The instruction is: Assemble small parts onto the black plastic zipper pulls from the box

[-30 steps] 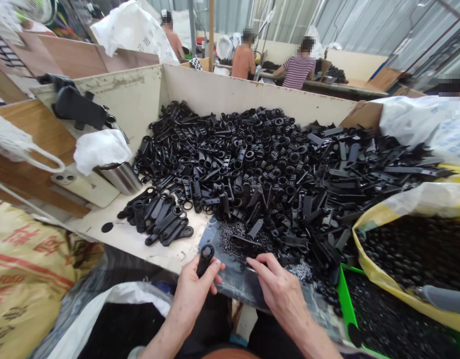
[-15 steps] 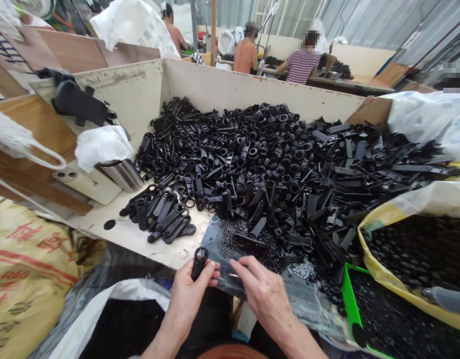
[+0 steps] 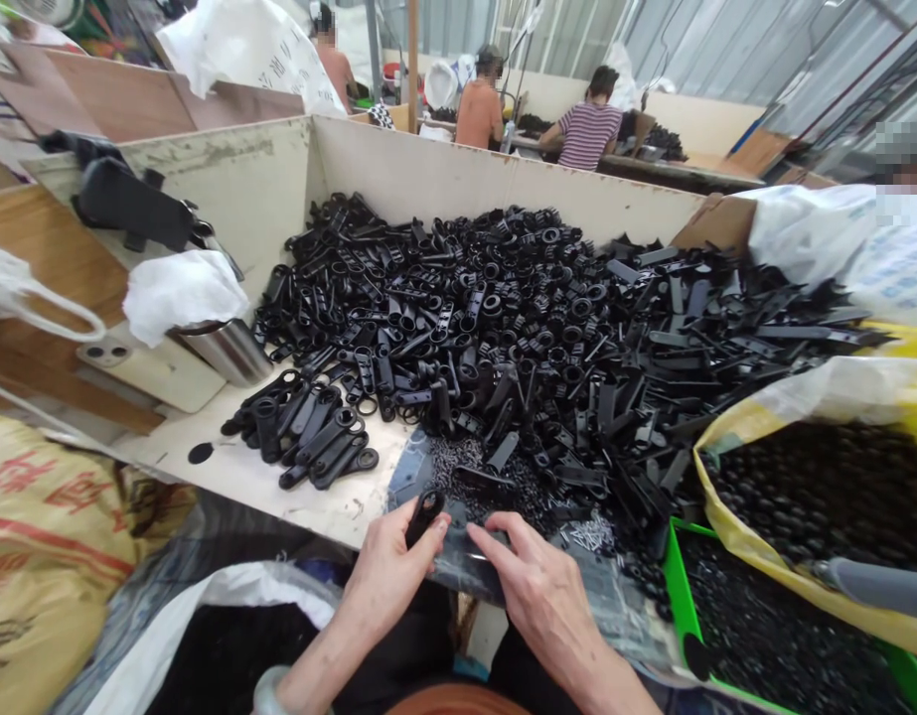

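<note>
My left hand [image 3: 387, 568] is closed around a black plastic part with a ring-shaped end [image 3: 426, 511], held upright above the bench's front edge. Close by on its right, my right hand [image 3: 539, 581] has its thumb and fingers pinched on a slim metal pin [image 3: 479, 557]; most of it is hidden by the fingers. The two hands are apart. Beyond them small metal pieces [image 3: 458, 462] lie scattered on a blue-grey sheet [image 3: 405, 472], with a heap of silvery pins [image 3: 590, 534] to the right. Several similar black handle-like parts [image 3: 328, 442] lie in a row at the left.
A large pile of black plastic parts [image 3: 458, 308] fills the walled bench. At left stand a metal cup [image 3: 230, 353] and a phone [image 3: 152, 367]. On the right are a green tray [image 3: 682, 586] and a yellow-edged sack [image 3: 715, 497]. An open white sack [image 3: 205, 586] sits below. Several people work behind.
My left hand has moved slightly right and tilted the black part over to the right. My right hand has shifted slightly right, keeping the metal pin. The whole view has shifted slightly.
</note>
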`<state>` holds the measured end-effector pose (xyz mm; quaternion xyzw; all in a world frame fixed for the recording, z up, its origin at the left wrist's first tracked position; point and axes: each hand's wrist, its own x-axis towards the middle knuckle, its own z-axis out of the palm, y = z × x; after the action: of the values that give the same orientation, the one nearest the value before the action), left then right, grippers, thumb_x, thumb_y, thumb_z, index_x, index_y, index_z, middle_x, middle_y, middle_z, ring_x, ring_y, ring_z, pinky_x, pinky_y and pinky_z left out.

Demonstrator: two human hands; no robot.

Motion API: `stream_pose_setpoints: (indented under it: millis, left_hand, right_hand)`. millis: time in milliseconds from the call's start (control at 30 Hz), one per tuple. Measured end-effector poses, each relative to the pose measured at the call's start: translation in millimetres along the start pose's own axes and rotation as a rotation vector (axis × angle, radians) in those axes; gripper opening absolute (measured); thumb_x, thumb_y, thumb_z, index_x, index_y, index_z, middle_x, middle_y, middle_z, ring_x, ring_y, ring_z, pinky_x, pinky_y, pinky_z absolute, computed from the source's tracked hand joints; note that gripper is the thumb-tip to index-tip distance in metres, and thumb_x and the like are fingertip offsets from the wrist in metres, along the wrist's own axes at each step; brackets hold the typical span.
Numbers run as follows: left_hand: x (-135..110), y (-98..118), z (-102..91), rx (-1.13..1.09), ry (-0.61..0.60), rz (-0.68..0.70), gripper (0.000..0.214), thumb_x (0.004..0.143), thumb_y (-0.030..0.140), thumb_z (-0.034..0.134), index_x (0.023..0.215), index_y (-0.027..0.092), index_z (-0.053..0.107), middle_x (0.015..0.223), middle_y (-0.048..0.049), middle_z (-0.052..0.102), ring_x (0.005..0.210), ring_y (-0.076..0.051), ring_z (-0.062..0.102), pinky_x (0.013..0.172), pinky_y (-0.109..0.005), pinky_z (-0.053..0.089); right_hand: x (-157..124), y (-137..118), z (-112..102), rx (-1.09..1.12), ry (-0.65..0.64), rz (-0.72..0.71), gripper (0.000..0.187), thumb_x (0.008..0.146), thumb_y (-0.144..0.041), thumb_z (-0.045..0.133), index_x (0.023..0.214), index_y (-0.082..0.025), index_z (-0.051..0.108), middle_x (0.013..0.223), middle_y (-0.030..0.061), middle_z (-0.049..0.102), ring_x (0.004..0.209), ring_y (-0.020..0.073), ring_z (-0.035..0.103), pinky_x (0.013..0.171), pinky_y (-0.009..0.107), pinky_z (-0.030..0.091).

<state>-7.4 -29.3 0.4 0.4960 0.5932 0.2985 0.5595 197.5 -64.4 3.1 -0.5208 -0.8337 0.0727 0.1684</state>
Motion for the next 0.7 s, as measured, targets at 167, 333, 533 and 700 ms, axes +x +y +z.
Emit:
stream_pose_setpoints:
  millis: [167,333,533,700]
  left_hand:
    - [-4,-3,-5.7,-0.025,0.054,-0.010,0.034,0.086,0.047,0.063,0.097,0.017,0.075,0.088,-0.0064,0.077,0.075,-0.023,0.070,0.062,-0.029,0.060]
    - [-3,3,3.0,0.026,0.034,0.049,0.034,0.088,0.047,0.062,0.102,0.018,0.075,0.093,-0.0070,0.078,0.077,-0.023,0.070,0.062,-0.028,0.058]
    - [-3,7,9.0,0.086,0.007,0.080,0.028,0.088,0.042,0.062,0.094,0.020,0.076,0.082,-0.0050,0.078,0.075,-0.023,0.071,0.061,-0.026,0.056]
    - [-5,5,2.7,-0.061,0.009,0.004,0.030,0.085,0.044,0.066,0.090,0.016,0.075,0.073,-0.0031,0.073,0.067,-0.020,0.068,0.059,-0.026,0.056]
  right_hand:
    - [-13,12,-8,0.051,0.063,0.077,0.039,0.101,-0.011,0.036,0.120,-0.021,0.069,0.105,0.0093,0.070,0.085,0.0173,0.073,0.069,0.024,0.057]
    - [5,7,-4,0.128,0.084,0.105,0.034,0.108,-0.026,0.037,0.106,-0.022,0.071,0.092,0.0053,0.071,0.076,0.0142,0.071,0.066,0.022,0.051]
    - [17,0,9,0.082,0.067,0.114,0.037,0.108,-0.030,0.039,0.085,-0.021,0.066,0.080,0.0024,0.066,0.069,0.0142,0.067,0.060,0.022,0.044]
    - [-1,8,-4,0.106,0.066,0.145,0.039,0.109,-0.034,0.037,0.086,-0.023,0.066,0.080,0.0017,0.067,0.069,0.0138,0.069,0.061,0.022,0.046]
